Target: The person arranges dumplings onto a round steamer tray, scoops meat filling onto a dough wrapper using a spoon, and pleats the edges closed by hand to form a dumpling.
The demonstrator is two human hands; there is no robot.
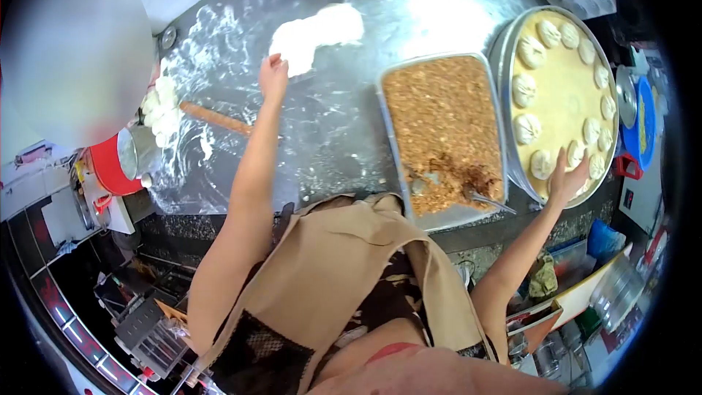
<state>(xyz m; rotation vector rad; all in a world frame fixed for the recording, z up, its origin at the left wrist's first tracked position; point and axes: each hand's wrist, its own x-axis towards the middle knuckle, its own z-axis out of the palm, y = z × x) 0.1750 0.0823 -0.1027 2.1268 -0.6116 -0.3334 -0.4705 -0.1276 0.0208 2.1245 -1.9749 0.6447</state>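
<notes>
My left hand (274,75) is at the near left edge of flat white dough wrappers (322,33) on the floured table. Its fingers are curled together in a pinch at that edge. Over on the right, my right hand (570,178) reaches into a round steamer tray (559,106) lined with pale cloth. A pleated bun (576,152) sits between its thumb and fingers. Several more pleated buns ring the tray. Between my arms lies a rectangular metal pan (441,226) of brown chopped filling (442,113), with a spoon handle (491,202) sticking out at its near right corner.
A rolling pin (216,118) lies left of my left forearm, beside dough pieces (162,110). A red container (113,164) stands at the left edge. Beyond the steamer is a blue basin (642,124). A blurred round shape covers the upper left.
</notes>
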